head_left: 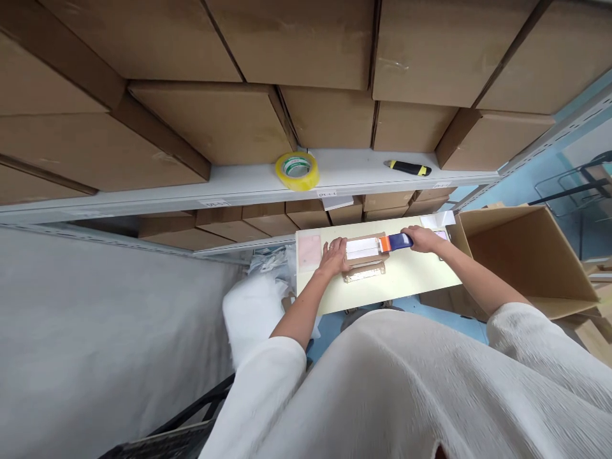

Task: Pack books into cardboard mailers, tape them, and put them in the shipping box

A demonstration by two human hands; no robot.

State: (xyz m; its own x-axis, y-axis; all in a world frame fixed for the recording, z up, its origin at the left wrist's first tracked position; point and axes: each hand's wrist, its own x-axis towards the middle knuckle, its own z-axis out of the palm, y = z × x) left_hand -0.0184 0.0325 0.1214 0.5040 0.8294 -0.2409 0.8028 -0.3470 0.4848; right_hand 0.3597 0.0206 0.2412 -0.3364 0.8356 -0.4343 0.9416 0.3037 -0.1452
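Note:
On a pale yellow board (406, 271) in front of me lies a small flat cardboard box (366, 261) with white strips on its upper face. My left hand (333, 257) is closed on the left end of this box. A dark blue tool with an orange band (396, 241) is held in my right hand (421, 239); its orange end rests at the right part of the white strips. I cannot make out its exact kind. Just nearer to me than the box lies a brown piece with a shiny, clear surface (364, 273). A pinkish square (309, 252) is at the board's left end.
A roll of yellow tape (297, 171) and a black-and-yellow utility knife (408, 167) lie on the grey shelf (349, 167). Cardboard boxes (296, 38) stack above it. An open carton (526, 255) stands right; white wrapping material (253, 312) hangs left. Part of a phone-like object (442, 236) shows beside my right wrist.

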